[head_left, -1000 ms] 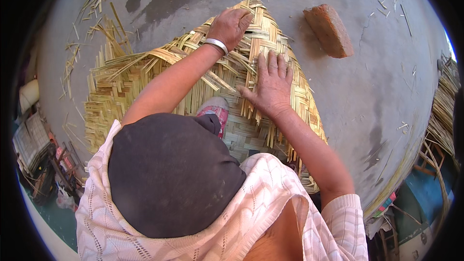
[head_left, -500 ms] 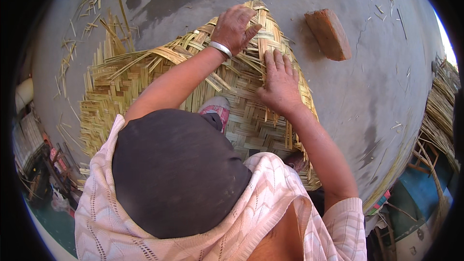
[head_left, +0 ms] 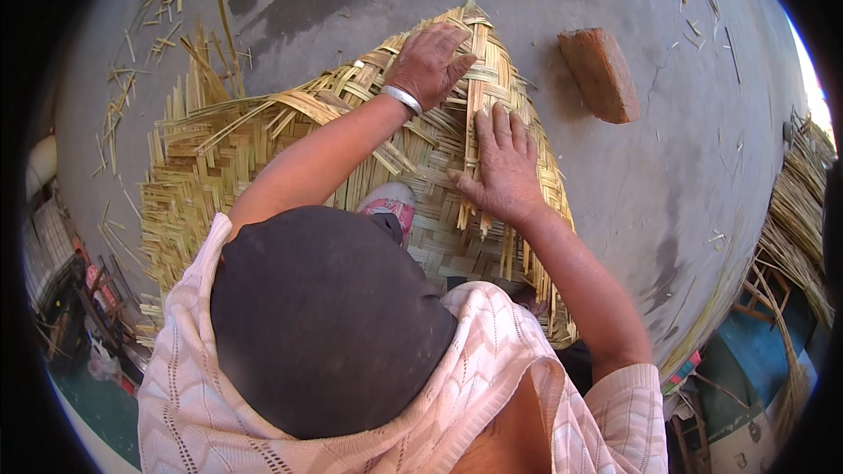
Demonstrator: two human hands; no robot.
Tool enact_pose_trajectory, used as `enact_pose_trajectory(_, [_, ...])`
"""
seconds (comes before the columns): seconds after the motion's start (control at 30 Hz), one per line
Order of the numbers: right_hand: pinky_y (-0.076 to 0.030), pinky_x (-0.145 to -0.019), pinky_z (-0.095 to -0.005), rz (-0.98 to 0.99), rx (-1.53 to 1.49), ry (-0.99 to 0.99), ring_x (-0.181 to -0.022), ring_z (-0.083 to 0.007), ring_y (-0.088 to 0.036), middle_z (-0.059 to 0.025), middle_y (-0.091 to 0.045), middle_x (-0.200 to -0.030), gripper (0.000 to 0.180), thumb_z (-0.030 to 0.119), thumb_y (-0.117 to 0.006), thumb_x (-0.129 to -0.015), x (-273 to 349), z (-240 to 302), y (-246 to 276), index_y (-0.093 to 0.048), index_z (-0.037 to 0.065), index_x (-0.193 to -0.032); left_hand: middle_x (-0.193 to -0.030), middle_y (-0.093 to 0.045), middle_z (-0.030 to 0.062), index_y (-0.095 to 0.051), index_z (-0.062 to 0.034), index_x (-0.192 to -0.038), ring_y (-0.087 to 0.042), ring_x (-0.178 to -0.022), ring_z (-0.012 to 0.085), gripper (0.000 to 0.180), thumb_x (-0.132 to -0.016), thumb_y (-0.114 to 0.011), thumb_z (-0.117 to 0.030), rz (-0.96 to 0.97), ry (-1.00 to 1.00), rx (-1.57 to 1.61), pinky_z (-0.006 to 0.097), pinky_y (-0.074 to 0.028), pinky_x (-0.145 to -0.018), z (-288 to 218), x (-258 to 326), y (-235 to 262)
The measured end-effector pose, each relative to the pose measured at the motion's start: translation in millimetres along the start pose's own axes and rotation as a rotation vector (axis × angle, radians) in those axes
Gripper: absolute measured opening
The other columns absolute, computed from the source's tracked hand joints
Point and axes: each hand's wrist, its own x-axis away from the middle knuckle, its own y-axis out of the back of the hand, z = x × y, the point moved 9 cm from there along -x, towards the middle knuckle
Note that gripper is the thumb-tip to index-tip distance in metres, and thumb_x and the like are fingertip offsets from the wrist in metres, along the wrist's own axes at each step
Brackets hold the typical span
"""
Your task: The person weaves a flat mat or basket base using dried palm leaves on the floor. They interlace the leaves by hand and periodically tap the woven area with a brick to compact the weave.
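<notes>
A woven mat (head_left: pixel 378 177) of pale yellow-green split strips lies under me, its far and right edges folded inward to a pointed corner. My left hand (head_left: pixel 428 64), with a silver bangle (head_left: pixel 402 98) at the wrist, rests on the folded band near that corner, fingers stretched over the weave. Flat on the right-hand fold lies my right hand (head_left: pixel 505 167), fingers extended toward the corner and thumb out to the left. Loose strip ends (head_left: pixel 474 215) stick out below it. A pink and grey shoe (head_left: pixel 389 202) stands on the mat.
A broken red brick (head_left: pixel 599 75) sits on the grey concrete floor (head_left: pixel 650 184) right of the corner. Cut strips (head_left: pixel 114 118) are scattered at the left. Bundled stalks (head_left: pixel 797 219) lie at the far right, and assorted clutter (head_left: pixel 88 298) stands at the left rim.
My right hand has shifted slightly left on the fold, its thumb now spread wider. My left hand stays near the corner with little movement. The view has tilted slightly.
</notes>
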Motion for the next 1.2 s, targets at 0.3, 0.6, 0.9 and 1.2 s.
enact_pose_trajectory(0.3, [0.003,-0.118,-0.0628,-0.141,0.096,-0.077,-0.151,-0.0478,-0.001,-0.0259,-0.010,-0.164,0.106,0.064,-0.063,-0.081,-10,5,-67,-0.020,0.005,-0.158,-0.134,-0.059,0.0189,-0.057,-0.0041,-0.131,-0.049,-0.132,0.0335,0.055,-0.102,-0.045,-0.050,0.080,0.063,-0.077,0.047,-0.035,-0.111,7,-3,-14])
enact_pose_trajectory(0.6, [-0.009,-0.121,-0.0546,-0.106,-0.058,0.054,-0.150,-0.0429,-0.019,-0.0265,-0.026,-0.159,0.094,0.064,-0.057,-0.088,4,-2,-12,-0.031,0.002,-0.154,-0.135,-0.057,0.0158,-0.057,-0.0038,-0.129,-0.049,-0.132,0.0314,0.044,-0.098,-0.057,-0.034,0.160,-0.046,-0.316,0.044,-0.037,-0.112,-6,-2,-23])
enact_pose_trajectory(0.9, [-0.010,-0.123,-0.0519,-0.037,0.076,0.284,-0.152,-0.0350,-0.018,-0.0209,-0.024,-0.162,0.090,0.064,-0.049,-0.092,9,-12,-25,-0.031,0.002,-0.154,-0.133,-0.058,0.0128,-0.063,-0.0078,-0.123,-0.052,-0.128,0.0304,0.036,-0.092,-0.065,-0.026,0.219,0.056,-0.199,0.043,-0.041,-0.108,4,-7,-23])
enact_pose_trajectory(1.2, [-0.003,-0.123,-0.0514,-0.150,0.144,0.260,-0.154,-0.0307,-0.013,-0.0161,-0.022,-0.164,0.092,0.068,-0.048,-0.088,5,-20,-68,-0.032,0.006,-0.154,-0.131,-0.056,0.0091,-0.064,-0.0084,-0.120,-0.052,-0.124,0.0308,0.036,-0.086,-0.070,-0.019,0.242,0.153,-0.140,0.043,-0.041,-0.106,8,-13,-22])
